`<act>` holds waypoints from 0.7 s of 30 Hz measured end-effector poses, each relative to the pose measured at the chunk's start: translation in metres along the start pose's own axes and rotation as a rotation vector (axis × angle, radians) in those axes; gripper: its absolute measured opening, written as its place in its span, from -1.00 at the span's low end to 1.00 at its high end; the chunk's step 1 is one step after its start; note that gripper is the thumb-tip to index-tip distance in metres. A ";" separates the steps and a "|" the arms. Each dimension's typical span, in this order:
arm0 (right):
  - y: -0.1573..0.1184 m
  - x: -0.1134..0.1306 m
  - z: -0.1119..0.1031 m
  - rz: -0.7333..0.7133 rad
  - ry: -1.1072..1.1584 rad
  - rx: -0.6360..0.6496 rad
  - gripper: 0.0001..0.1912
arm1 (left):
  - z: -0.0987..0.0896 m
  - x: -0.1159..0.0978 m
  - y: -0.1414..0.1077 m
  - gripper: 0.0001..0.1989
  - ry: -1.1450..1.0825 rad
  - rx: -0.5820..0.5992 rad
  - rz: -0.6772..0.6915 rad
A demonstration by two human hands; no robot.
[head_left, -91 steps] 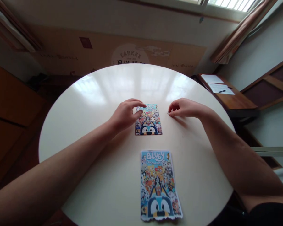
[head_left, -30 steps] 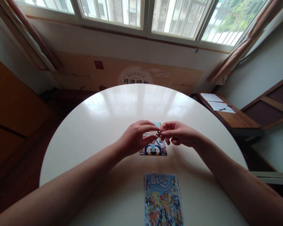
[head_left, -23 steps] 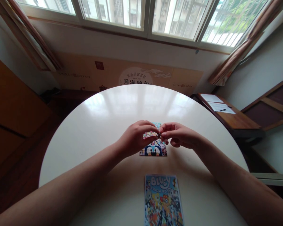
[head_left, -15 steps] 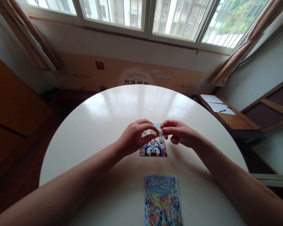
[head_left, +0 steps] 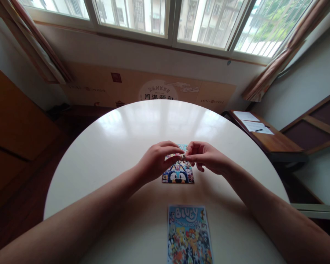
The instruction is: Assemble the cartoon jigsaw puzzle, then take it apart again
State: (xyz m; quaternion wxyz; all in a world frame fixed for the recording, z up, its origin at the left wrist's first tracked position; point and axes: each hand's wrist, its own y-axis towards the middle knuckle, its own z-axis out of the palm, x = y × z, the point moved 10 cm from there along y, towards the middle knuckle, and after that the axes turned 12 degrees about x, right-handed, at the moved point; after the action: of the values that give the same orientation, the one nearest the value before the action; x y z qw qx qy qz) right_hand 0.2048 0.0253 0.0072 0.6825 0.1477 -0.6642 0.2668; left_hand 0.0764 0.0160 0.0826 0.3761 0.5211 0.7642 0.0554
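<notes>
A jigsaw puzzle with a blue cartoon dog's face along its near edge lies on the white round table. Just above it, a small puzzle piece is pinched between the thumb and fingers of my left hand. My right hand meets it from the other side, its thumb and fingertips closed on the piece's right edge. Both hands cover much of the puzzle's upper part. Nearer to me lies a colourful picture sheet headed "BLUEY", with many cartoon characters on it.
The glossy round table reflects the window along its far side. At the right stands a wooden side table with papers and a pen on it. A printed cardboard panel leans beneath the window.
My right hand has moved slightly left, and its thumb and fingers have closed onto the puzzle piece. My left hand stays almost in place, still pinching it.
</notes>
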 end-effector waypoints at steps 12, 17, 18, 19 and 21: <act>-0.001 0.002 -0.007 -0.018 0.001 -0.107 -0.74 | -0.001 0.014 -0.001 -0.92 -0.057 0.011 -0.152; 0.001 0.002 0.003 -0.016 -0.067 -0.052 -0.69 | -0.004 0.014 -0.002 -0.93 -0.074 -0.029 -0.128; 0.001 0.003 0.004 -0.019 -0.077 -0.043 -0.67 | -0.004 0.014 -0.002 -0.92 -0.074 -0.036 -0.125; 0.001 0.003 0.006 -0.023 -0.082 -0.032 -0.65 | -0.005 0.014 -0.002 -0.91 -0.073 -0.040 -0.122; 0.001 0.004 0.009 -0.031 -0.083 -0.014 -0.62 | -0.005 0.014 -0.002 -0.91 -0.071 -0.042 -0.117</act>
State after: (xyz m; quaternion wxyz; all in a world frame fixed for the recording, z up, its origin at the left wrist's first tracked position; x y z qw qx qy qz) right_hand 0.1968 0.0217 0.0117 0.6595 0.1642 -0.6914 0.2453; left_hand 0.0694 0.0284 0.0783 0.4166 0.4693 0.7780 0.0308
